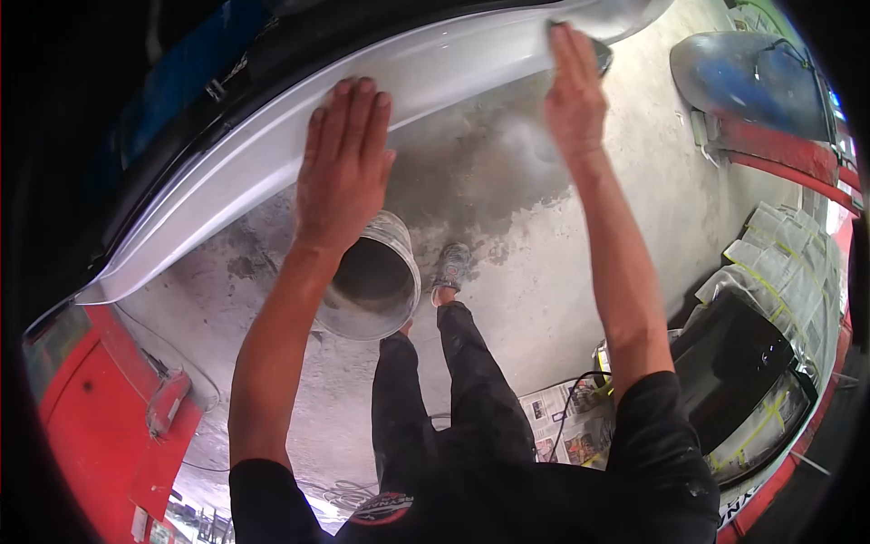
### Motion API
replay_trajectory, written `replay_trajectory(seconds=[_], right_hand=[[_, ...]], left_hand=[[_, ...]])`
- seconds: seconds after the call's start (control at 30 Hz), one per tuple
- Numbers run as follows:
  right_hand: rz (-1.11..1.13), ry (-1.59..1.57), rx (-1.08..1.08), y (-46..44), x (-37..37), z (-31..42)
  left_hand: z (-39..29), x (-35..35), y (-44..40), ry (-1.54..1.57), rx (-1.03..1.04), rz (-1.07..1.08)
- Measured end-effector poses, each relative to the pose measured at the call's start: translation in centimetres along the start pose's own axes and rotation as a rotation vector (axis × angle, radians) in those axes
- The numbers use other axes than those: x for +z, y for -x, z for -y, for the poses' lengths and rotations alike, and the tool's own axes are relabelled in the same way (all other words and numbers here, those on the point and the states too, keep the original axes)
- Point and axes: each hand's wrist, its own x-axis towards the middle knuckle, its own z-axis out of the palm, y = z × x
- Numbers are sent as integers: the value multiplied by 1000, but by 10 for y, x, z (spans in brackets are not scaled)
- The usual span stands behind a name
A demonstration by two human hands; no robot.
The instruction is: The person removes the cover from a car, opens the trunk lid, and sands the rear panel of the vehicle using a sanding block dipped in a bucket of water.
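A long, curved white car panel [426, 68] runs across the top of the head view, shiny in places. My left hand [344, 168] lies flat on it, fingers stretched and slightly apart, holding nothing. Further right, my right hand [575, 100] is at the panel's lower edge with its fingers extended together over a dark flat pad [602, 56]. Only the pad's edges show past the fingers, so its exact kind is hidden. Below my left wrist stands a grey, stained bucket [399, 238] with dark contents.
The concrete floor [507, 299] has a dark wet patch under the panel. Red equipment [86, 408] stands at left. At right are a blue-grey rounded part [743, 86], a red beam [770, 150], a dark glossy panel [734, 372], taped covering [784, 263] and newspaper [580, 435] with a cable.
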Motion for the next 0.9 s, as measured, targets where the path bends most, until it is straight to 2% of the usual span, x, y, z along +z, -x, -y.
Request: replay_trajectory(seconds=[0.07, 0.17, 0.23, 0.3, 0.4, 0.43, 0.53, 0.63, 0.67, 0.7, 0.8, 0.87, 0.9], right_hand=[[-77, 71, -37, -16, -1, -19], [-25, 130, 46, 1, 8, 35], [164, -180, 3, 28, 3, 112], [105, -284, -46, 39, 8, 141], [57, -75, -126, 33, 13, 60], [-19, -25, -26, 21, 6, 26], [-113, 111, 75, -13, -13, -45], [-41, 171, 86, 4, 2, -23], [19, 27, 109, 18, 2, 12], [73, 43, -11, 22, -7, 46], [89, 130, -290, 21, -6, 21], [-16, 52, -59, -2, -15, -25], [-86, 122, 7, -12, -14, -43]], left_hand=[[-10, 6, -18, 15, 29, 10], [-10, 12, -26, -3, 80, 8], [-8, 11, -26, -42, 96, 38], [11, -1, -12, -89, 108, 91], [43, -4, 18, -171, 160, 101], [46, -2, 23, -171, 179, 69], [49, 4, 24, -168, 213, -12], [44, 4, 24, -144, 197, -13], [45, 4, 23, -146, 199, -8], [46, 3, 24, -149, 198, 2], [46, 1, 24, -172, 198, 46], [45, 2, 24, -197, 206, 25], [44, 2, 24, -209, 209, 17]])
